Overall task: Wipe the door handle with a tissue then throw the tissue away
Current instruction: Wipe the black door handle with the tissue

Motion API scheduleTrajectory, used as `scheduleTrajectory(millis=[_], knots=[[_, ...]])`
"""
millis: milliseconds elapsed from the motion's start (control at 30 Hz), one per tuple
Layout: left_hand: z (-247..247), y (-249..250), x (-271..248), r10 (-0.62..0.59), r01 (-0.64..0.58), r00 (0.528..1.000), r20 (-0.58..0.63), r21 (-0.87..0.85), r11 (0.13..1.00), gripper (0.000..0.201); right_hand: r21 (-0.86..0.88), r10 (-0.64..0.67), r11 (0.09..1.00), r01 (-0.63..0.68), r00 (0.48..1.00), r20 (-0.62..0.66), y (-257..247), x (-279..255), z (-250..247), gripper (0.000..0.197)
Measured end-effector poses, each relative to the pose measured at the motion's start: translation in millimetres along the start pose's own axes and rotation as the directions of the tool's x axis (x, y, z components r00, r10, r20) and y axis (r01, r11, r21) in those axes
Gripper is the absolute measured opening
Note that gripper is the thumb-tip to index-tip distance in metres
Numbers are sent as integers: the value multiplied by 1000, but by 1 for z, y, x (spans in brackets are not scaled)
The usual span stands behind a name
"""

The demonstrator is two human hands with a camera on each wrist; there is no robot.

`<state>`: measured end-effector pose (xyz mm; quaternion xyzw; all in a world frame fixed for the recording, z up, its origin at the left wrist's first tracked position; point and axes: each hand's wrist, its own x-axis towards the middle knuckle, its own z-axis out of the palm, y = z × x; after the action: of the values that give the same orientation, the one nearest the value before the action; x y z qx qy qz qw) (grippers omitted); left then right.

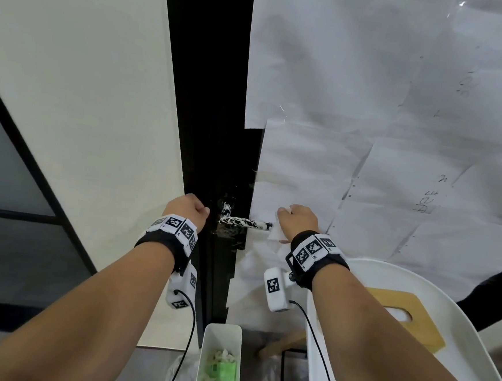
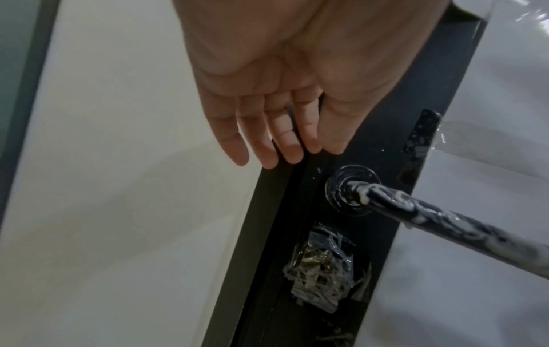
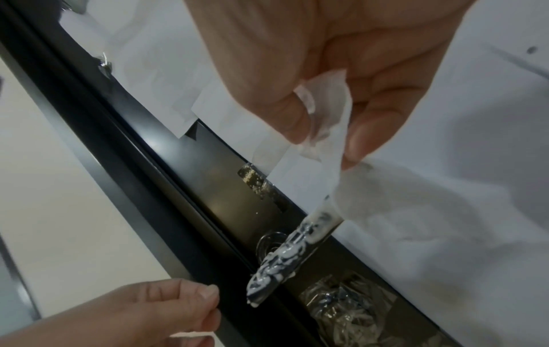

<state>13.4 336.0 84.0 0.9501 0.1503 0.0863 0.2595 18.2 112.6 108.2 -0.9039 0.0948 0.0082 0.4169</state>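
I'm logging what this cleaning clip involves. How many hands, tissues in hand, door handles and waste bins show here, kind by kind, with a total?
Hands: 2 (left hand, right hand)
Tissue: 1 (tissue, pinched by the right hand)
Door handle: 1 (door handle, smeared white)
Waste bin: 1 (bin, on the floor below)
Total: 5

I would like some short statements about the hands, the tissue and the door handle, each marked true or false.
1. The right hand pinches a thin white tissue. True.
2. The black lever door handle is clean. False: white smears cover it.
3. The left hand grips the handle. False: it is beside the handle, on the black door frame, and holds nothing.
4. A white rectangular bin stands on the floor below the handle. True.
5. The tissue lies in the bin. False: it is at the handle's free end, in the right hand's fingers.
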Motion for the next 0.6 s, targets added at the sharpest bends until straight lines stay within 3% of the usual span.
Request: scheduleTrajectory(millis=[200,233,367,600], knots=[[-6,5,2,22,-26,995,-97,-37,999,18,80,43,995,-55,988,145,-8,-1,-3,15],[-7,7,2,22,-28,992,-123,-46,999,20,39,28,999,-35,985,171,-9,-1,-3,11],[-11,11,1,-11,7,986,-169,-27,1000,28,-257,-83,957,136,975,206,-5,5,0,40],[-4,11,2,14,-14,991,-131,0,1000,30,-419,-172,879,228,971,167,13,8,14,25]])
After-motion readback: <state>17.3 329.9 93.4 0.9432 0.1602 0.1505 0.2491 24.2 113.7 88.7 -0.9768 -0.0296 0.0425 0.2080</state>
